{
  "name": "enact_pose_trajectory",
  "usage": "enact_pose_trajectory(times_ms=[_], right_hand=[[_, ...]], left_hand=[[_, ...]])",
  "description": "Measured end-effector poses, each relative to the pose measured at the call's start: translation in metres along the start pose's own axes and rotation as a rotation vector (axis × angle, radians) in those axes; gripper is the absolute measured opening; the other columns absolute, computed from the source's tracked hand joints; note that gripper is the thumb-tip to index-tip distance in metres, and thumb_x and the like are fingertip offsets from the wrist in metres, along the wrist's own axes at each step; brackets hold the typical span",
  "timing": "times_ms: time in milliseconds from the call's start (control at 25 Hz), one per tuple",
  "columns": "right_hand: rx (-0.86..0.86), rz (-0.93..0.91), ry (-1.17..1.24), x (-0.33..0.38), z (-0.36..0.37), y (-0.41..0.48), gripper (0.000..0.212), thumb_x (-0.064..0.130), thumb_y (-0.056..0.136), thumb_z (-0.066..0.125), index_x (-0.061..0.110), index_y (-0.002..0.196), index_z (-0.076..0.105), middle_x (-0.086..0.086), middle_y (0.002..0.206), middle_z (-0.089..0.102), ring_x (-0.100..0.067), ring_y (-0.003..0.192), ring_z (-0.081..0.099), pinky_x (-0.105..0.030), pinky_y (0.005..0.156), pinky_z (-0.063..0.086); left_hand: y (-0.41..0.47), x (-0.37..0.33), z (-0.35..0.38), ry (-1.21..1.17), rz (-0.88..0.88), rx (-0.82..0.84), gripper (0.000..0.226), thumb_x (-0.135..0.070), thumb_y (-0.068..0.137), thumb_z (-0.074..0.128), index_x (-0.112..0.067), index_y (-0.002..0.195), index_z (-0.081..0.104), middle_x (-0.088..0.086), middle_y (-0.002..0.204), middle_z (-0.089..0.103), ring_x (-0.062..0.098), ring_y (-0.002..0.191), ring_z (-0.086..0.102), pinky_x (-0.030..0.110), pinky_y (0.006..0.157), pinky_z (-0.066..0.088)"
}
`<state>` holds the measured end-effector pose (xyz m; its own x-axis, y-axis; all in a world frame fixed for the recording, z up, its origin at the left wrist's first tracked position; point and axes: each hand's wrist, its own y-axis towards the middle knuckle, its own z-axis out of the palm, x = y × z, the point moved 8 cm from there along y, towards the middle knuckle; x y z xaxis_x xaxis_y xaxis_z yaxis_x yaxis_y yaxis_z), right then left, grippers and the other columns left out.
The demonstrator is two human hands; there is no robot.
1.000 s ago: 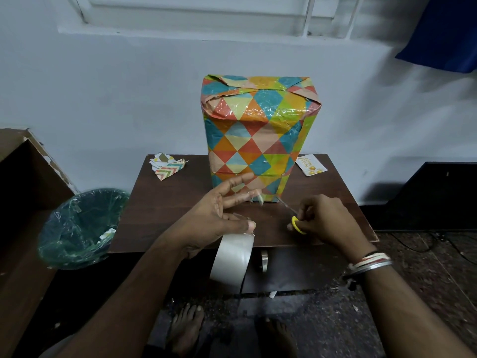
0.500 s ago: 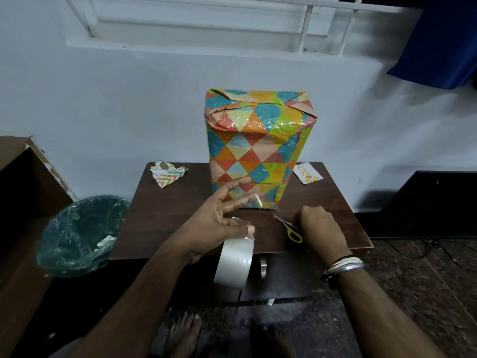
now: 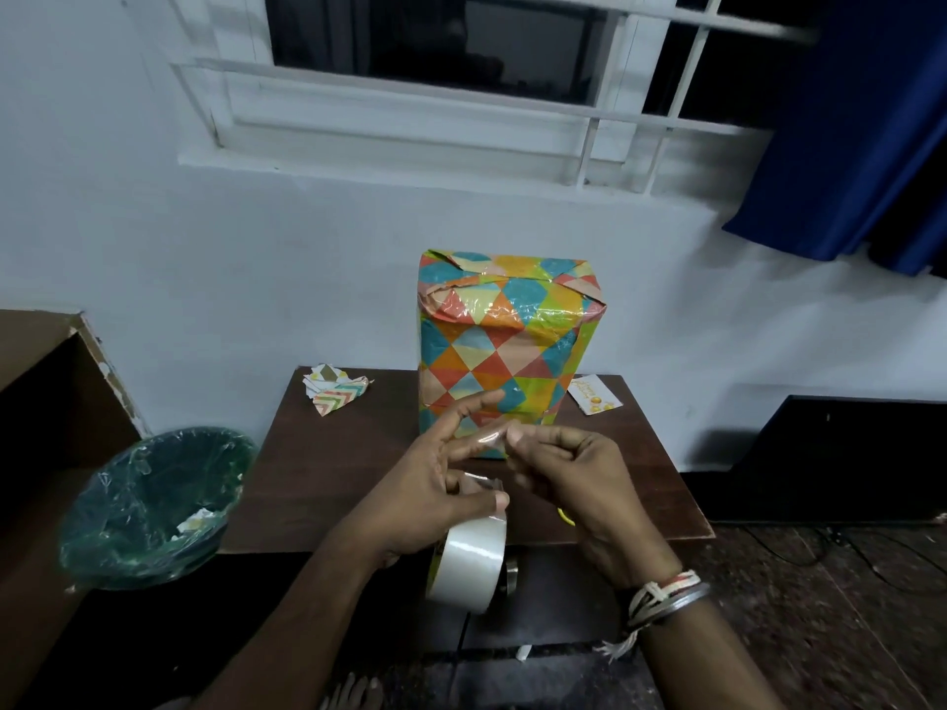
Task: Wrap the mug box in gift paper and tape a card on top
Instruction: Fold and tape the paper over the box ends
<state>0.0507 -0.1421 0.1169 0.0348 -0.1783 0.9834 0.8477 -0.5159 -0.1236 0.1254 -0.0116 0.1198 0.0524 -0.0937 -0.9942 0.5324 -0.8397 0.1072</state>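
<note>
The scissors (image 3: pixel 565 516) are now laid on the table (image 3: pixel 333 479), only a yellow handle being seen behind the right hand (image 3: pixel 579 484), which has been brought to the left hand (image 3: pixel 428 497). A cut tape strip (image 3: pixel 489 437) is pinched by the right fingertips and stuck to the spread left fingers; the tape roll (image 3: pixel 469 561) is held under the left thumb. The card (image 3: pixel 594 401), lying beside the upright wrapped mug box (image 3: pixel 505 351), is probably taped next. Paper scraps (image 3: pixel 335 389), a lined bin (image 3: pixel 153 504), a barred window (image 3: pixel 461 69) and a blue curtain (image 3: pixel 845 120) are seen around.
</note>
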Motion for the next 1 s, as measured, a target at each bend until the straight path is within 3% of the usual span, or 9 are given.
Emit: enact_pose_trajectory(times_ms=[160,240,360,480,520,560,600,840,1000], right_hand=[[-0.067,-0.156,-0.189,0.039,0.005,-0.011,0.010,0.020,0.085,0.082,0.010,0.086,0.081,-0.013,0.072,0.075,-0.016,0.066,0.066,-0.027,0.063,0.057],[-0.103,-0.323,-0.461,0.073,0.011,-0.017,0.009,0.026,0.088,0.080,0.018,0.084,0.080,-0.001,0.068,0.074,-0.009,0.063,0.068,-0.027,0.064,0.057],[-0.155,-0.480,-0.674,0.119,0.019,-0.027,0.011,0.030,0.091,0.077,0.025,0.083,0.081,0.014,0.068,0.073,-0.002,0.067,0.069,-0.017,0.060,0.053],[-0.166,-0.525,-0.697,0.150,0.016,-0.026,0.012,0.028,0.092,0.076,0.027,0.082,0.081,0.015,0.067,0.073,0.002,0.066,0.068,-0.011,0.061,0.047],[-0.164,-0.520,-0.679,0.156,0.013,-0.024,0.013,0.028,0.092,0.076,0.026,0.081,0.080,0.013,0.067,0.073,0.001,0.064,0.068,-0.014,0.063,0.049],[-0.167,-0.510,-0.659,0.161,0.009,-0.021,0.013,0.027,0.093,0.076,0.026,0.080,0.080,0.009,0.067,0.073,-0.001,0.063,0.068,-0.020,0.064,0.052],[-0.176,-0.504,-0.646,0.166,0.006,-0.018,0.013,0.028,0.093,0.076,0.027,0.080,0.080,0.007,0.068,0.074,-0.004,0.063,0.068,-0.028,0.066,0.056],[-0.333,-0.558,-0.603,0.195,-0.016,-0.003,0.012,0.032,0.095,0.073,0.026,0.086,0.078,0.004,0.070,0.074,-0.008,0.062,0.068,-0.036,0.068,0.059],[-0.245,-0.435,-0.522,0.205,-0.030,0.024,0.012,0.029,0.094,0.074,0.019,0.089,0.079,-0.001,0.075,0.075,-0.012,0.065,0.065,-0.029,0.065,0.057]], left_hand=[[-0.010,-0.022,0.002,0.044,0.056,-0.052,0.087,0.010,0.088,0.073,-0.046,0.146,0.042,-0.012,0.143,0.062,-0.002,0.068,0.056,0.025,0.075,0.052],[-0.012,-0.034,0.002,0.032,0.087,-0.072,0.088,0.009,0.087,0.074,-0.048,0.146,0.043,-0.013,0.144,0.061,0.009,0.118,0.064,0.023,0.078,0.053],[-0.008,-0.059,0.004,-0.004,0.139,-0.061,0.091,0.011,0.086,0.074,-0.046,0.148,0.040,-0.013,0.149,0.056,0.014,0.120,0.061,0.020,0.077,0.053],[0.000,-0.085,0.007,0.050,0.193,-0.038,0.097,0.007,0.086,0.076,-0.051,0.150,0.033,-0.019,0.151,0.053,0.017,0.111,0.038,0.021,0.074,0.050],[0.003,-0.091,0.009,0.066,0.202,-0.024,0.099,0.006,0.087,0.076,-0.053,0.151,0.030,-0.021,0.151,0.052,0.006,0.075,0.034,0.021,0.073,0.049],[0.006,-0.097,0.011,0.078,0.204,-0.015,0.100,0.006,0.087,0.076,-0.055,0.151,0.027,-0.022,0.152,0.051,0.011,0.106,0.067,0.019,0.073,0.049],[0.009,-0.104,0.012,0.087,0.207,-0.010,0.102,0.005,0.087,0.076,-0.057,0.150,0.026,-0.021,0.153,0.049,0.010,0.111,0.040,0.017,0.072,0.050],[0.026,-0.120,0.017,0.213,0.174,-0.055,0.114,-0.001,0.083,0.082,-0.071,0.145,0.016,-0.004,0.165,0.036,0.023,0.129,0.061,0.038,0.099,0.057],[0.030,-0.117,0.004,0.224,0.177,-0.105,0.113,-0.002,0.082,0.083,-0.072,0.143,0.018,-0.009,0.167,0.029,0.022,0.130,0.061,0.037,0.090,0.060]])
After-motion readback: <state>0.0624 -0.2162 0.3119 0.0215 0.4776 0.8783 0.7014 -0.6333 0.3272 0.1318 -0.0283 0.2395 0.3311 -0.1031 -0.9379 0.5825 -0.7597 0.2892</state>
